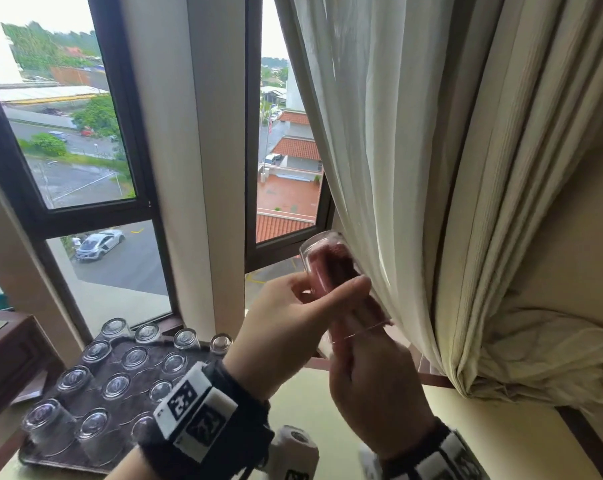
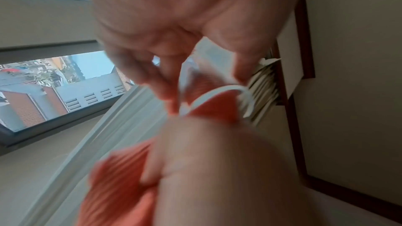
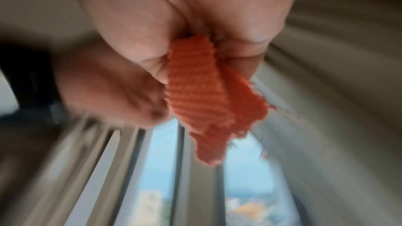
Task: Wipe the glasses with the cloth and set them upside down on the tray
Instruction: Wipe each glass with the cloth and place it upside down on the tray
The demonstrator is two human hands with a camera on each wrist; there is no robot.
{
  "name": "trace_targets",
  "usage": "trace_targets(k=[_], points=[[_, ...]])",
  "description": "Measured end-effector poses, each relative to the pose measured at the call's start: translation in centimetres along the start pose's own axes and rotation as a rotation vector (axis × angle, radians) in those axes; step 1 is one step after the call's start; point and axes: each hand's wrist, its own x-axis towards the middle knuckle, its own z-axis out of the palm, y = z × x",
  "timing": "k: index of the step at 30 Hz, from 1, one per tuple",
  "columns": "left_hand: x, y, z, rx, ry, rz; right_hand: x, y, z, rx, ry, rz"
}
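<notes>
Both hands are up by the curtain [image 1: 379, 133]: left hand [image 1: 286, 327] wrapped around a glass [image 1: 331, 271], right hand [image 1: 373, 393] bunched on the red cloth [image 3: 195, 92], stuffing it inside. Inside wipe underway, I'd say. Down left of the wrists, the tray [image 1: 36, 457] holds about a dozen glasses upside down, so most look done; this one isn't placed yet.

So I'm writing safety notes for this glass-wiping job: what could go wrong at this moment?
The glass is held in the air by the left hand alone while the right hand works the red cloth inside it; a hard twist might slip or crack it. It is also close to the curtain, which could snag. The tray is crowded with upturned glasses, so setting down could knock one.
</notes>
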Motion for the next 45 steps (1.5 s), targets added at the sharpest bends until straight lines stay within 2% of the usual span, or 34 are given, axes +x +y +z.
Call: trace_targets(k=[1, 2, 3, 5, 8, 9, 10, 11, 12, 13, 14, 15, 16, 17, 18, 19, 20, 23, 25, 27, 29, 31, 34, 36, 38, 39, 41, 43, 45], points=[[-0.1, 0.1, 0.3, 0.054, 0.022, -0.019, 0.2, 0.2, 0.2, -0.145, 0.005, -0.009], [0.1, 0.1, 0.4, 0.083, 0.029, -0.029, 0.2, 0.5, 0.5, -0.193, 0.043, 0.002], [0.2, 0.2, 0.3, 0.078, 0.011, -0.047, 0.2, 0.4, 0.6, -0.133, 0.044, 0.033], [0.5, -0.9, 0.0, -0.076, -0.084, -0.100, 0.6, -0.3, 0.0, 0.229, 0.022, 0.159], [0.2, -2.1, -0.5, -0.499, -0.212, -0.068, 0.6, -2.3, -1.6, 1.015, -0.191, 0.402], [0.1, -2.3, -0.6, -0.597, -0.263, -0.046, 0.5, -2.9, -2.1, 1.169, -0.248, 0.436], [0.1, -2.3, -0.7, -0.627, -0.291, -0.035, 0.4, -3.2, -2.1, 1.219, -0.275, 0.442], [0.2, -2.1, -0.7, -0.592, -0.272, -0.027, 0.4, -3.1, -1.9, 1.201, -0.264, 0.440], [0.4, -2.0, -0.6, -0.496, -0.206, -0.026, 0.2, -2.6, -1.5, 1.087, -0.218, 0.411], [0.6, -1.5, -0.4, -0.366, -0.136, -0.031, 0.2, -1.8, -1.0, 0.841, -0.134, 0.316], [0.6, -0.8, -0.1, -0.226, -0.048, -0.042, 0.3, -1.0, -0.7, 0.486, -0.026, 0.160], [0.5, -0.3, 0.2, -0.094, 0.013, -0.049, 0.5, -0.2, -0.4, 0.165, 0.020, 0.051], [0.5, 0.0, 0.4, -0.024, 0.048, -0.051, 0.6, 0.3, 0.1, -0.037, 0.039, -0.014], [0.4, 0.3, 0.6, -0.007, 0.046, -0.051, 0.6, 0.6, 0.3, -0.096, 0.053, -0.010], [0.3, 0.6, 0.7, -0.001, 0.032, -0.047, 0.5, 0.4, 0.5, -0.059, 0.072, 0.017], [0.3, 0.5, 0.5, -0.019, 0.006, -0.045, 0.6, -0.2, 0.3, 0.063, 0.065, 0.077], [0.3, 0.3, 0.3, -0.065, -0.028, -0.048, 0.7, -0.6, -0.1, 0.286, 0.038, 0.154], [-0.3, -1.1, -0.2, -0.329, -0.134, 0.003, 0.6, -2.2, -2.1, 1.249, -0.220, 0.409], [-0.8, -1.4, -0.3, -0.469, -0.192, 0.040, 0.4, -3.2, -3.1, 1.711, -0.335, 0.479], [-1.0, -1.4, -0.4, -0.487, -0.225, 0.035, 0.3, -3.4, -3.2, 2.002, -0.365, 0.424], [-0.9, -1.5, -0.7, -0.490, -0.249, -0.003, 0.5, -2.8, -3.0, 2.077, -0.289, 0.460], [-0.9, -1.4, -1.0, -0.385, -0.288, -0.023, 0.8, -2.3, -3.1, 1.913, -0.125, 0.556], [-0.8, -1.1, -1.3, -0.146, -0.304, -0.024, 0.6, -1.4, -3.7, 1.400, 0.138, 0.581], [-1.0, -0.9, -1.8, -0.154, -0.250, -0.074, 0.1, -0.6, -3.9, 1.012, 0.235, 0.490], [-1.3, -0.2, -2.0, -0.322, -0.190, -0.185, -0.8, 0.5, -3.6, 0.592, 0.304, 0.275], [-1.2, 0.3, -1.9, -0.390, -0.171, -0.226, -1.0, 0.9, -3.4, 0.450, 0.317, 0.127], [-0.9, 1.3, -1.8, -0.421, -0.142, -0.260, -1.5, 1.4, -2.8, 0.328, 0.254, -0.125], [-0.5, 2.2, -1.4, -0.378, -0.116, -0.225, -1.7, 1.7, -2.0, 0.121, 0.168, -0.237], [-0.3, 2.8, -0.7, -0.307, -0.092, -0.163, -1.8, 1.5, -1.5, -0.014, 0.116, -0.230]])
